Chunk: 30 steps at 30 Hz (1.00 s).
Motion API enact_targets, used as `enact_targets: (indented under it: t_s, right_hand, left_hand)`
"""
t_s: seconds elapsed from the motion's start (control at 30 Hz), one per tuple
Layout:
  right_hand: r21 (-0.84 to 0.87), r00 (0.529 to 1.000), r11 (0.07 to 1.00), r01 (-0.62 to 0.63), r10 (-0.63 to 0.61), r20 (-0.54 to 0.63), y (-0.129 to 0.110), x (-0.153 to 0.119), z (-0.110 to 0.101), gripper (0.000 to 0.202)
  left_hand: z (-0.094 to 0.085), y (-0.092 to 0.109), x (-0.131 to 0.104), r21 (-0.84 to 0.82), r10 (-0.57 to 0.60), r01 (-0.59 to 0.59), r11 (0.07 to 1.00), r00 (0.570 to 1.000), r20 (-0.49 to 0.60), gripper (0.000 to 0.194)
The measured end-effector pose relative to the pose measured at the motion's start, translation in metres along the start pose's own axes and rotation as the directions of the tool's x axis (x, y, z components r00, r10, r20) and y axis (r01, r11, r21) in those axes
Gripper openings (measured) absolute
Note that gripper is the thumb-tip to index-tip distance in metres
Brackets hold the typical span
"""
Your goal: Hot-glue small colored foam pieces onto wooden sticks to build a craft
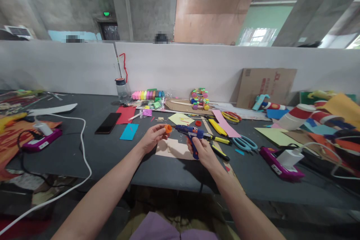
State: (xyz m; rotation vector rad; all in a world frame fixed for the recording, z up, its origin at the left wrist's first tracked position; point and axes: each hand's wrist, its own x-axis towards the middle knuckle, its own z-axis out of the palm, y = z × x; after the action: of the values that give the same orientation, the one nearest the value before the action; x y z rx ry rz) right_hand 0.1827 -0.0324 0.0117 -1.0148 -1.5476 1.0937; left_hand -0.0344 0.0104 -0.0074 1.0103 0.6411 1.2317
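From where I stand, gluing looks only partway along: the left hand pinches an orange ring in its fingertips above the counter, and the right hand is wrapped around a blue glue gun, nozzle close by the ring; whether they touch, I can't tell. The ring seems joined to nothing so far, so fixing it looks left to do. Counting: one glue gun, one orange ring, one red ring, one phone, two purple power strips, one blue-handled pair of scissors.
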Motion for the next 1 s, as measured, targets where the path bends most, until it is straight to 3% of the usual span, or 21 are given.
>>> enact_targets:
  t_s: [1.0]
  right_hand:
    - [-0.012, 1.000, 1.000, 0.000, 0.001, 0.029, 0.0004, 0.0005, -0.0002, 0.042]
  left_hand:
    - [0.0003, -0.0019, 0.0002, 0.041, -0.013, 0.012, 0.999, 1.000, 0.014, 0.034]
